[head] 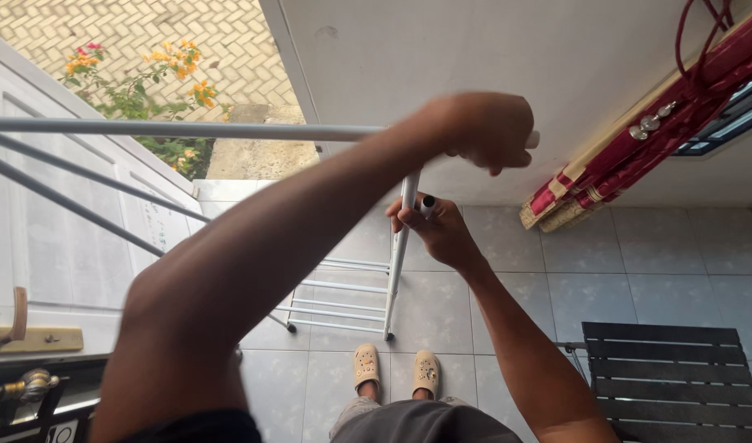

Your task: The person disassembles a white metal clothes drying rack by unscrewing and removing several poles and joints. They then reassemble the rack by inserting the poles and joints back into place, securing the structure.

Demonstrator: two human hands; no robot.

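Left hand (483, 131): grip closed over the near end of a horizontal grey rail (179, 130), the top bar of a light metal drying rack. Right hand (437, 230), just below the left: grip closed around the upright white tube (396, 271), with a short open-ended tube piece (428, 205) pinched at the fingertips.

Handling, as judged: thin hollow tubing, so light and stiff, but smooth-painted and liable to slip or twist in the grip. The frame looks loosely jointed and may rack or fold if held at one point only. Best holds are close to the corner joint, where both grips now sit.

Below the grips the tube runs down to the floor, with the rack's horizontal rungs (343, 295) branching to the left. The person's sandalled feet (396, 369) stand just behind its foot.

Floor (507, 295): pale glazed tiles, level, probably slick. Right of the grips lie a dark slatted bench (671, 377) and, farther off, a rolled red cloth bundle (638, 156) against the white wall (474, 49). Farthest left: flowering shrubs (138, 82) and brick paving (187, 29).
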